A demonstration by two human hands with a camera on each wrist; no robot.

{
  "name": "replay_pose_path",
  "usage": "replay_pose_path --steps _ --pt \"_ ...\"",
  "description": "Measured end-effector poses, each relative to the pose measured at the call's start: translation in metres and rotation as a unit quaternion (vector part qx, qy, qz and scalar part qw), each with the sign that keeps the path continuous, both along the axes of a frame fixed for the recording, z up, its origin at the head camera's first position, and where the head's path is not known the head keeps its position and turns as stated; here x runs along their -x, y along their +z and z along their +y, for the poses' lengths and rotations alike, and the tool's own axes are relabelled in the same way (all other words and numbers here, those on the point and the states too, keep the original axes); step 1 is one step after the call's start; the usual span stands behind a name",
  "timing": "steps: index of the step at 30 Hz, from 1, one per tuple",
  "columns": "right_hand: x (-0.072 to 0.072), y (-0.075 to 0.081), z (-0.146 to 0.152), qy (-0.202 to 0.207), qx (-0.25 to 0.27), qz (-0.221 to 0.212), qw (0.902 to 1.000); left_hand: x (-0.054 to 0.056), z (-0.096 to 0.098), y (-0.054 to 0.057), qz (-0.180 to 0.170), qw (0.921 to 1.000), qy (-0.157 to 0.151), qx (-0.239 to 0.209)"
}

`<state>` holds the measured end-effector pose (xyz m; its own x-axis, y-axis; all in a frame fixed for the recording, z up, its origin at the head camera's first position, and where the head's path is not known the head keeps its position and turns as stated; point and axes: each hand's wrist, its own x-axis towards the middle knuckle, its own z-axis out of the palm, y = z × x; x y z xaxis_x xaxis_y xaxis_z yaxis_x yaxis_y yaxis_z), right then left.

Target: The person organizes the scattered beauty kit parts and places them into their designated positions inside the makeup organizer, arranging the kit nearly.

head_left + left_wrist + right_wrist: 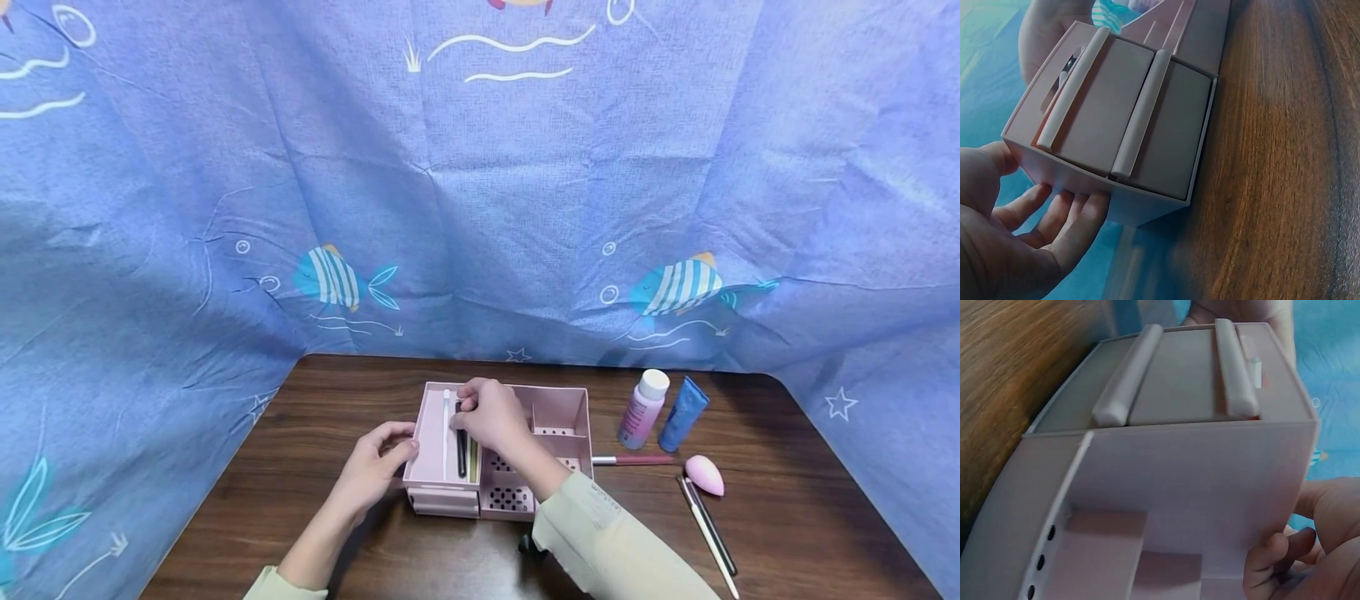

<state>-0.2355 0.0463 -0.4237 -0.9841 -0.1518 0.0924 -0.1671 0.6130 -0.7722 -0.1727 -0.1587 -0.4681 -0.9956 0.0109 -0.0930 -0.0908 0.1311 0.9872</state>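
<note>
A pink desktop organizer (423, 442) stands on the table, with two drawers (1100, 100) in its left block. My left hand (372, 467) rests against its left side, fingertips on the side wall and thumb at the top edge. On the block's recessed top lie a white stick (446, 437), a slim black pen-like stick (461, 454) and a yellow-green stick (473, 467). Over them, my right hand (491, 417) pinches the far end of the black stick between thumb and fingers. In the right wrist view, the curled fingers (1266, 559) show beside the organizer's wall; the stick is hidden there.
Open compartments (558, 423) with perforated floors fill the organizer's right part. Right of it lie a dark red-handled brush (641, 460), a pink bottle (642, 408), a blue tube (683, 414), a pink sponge (705, 475) and two thin brushes (708, 529). A blue curtain (480, 208) hangs behind.
</note>
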Motion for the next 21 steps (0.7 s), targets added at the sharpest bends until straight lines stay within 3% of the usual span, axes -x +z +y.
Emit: replay_pose_path --steps 11,21 --pt "0.0 -0.004 0.008 0.016 0.024 -0.001 0.9996 -0.001 0.001 0.001 0.004 1.0 0.0 0.004" --pt "-0.005 0.004 0.022 0.044 0.048 0.002 0.9979 0.0 0.0 -0.002 0.011 0.9999 0.004 0.007"
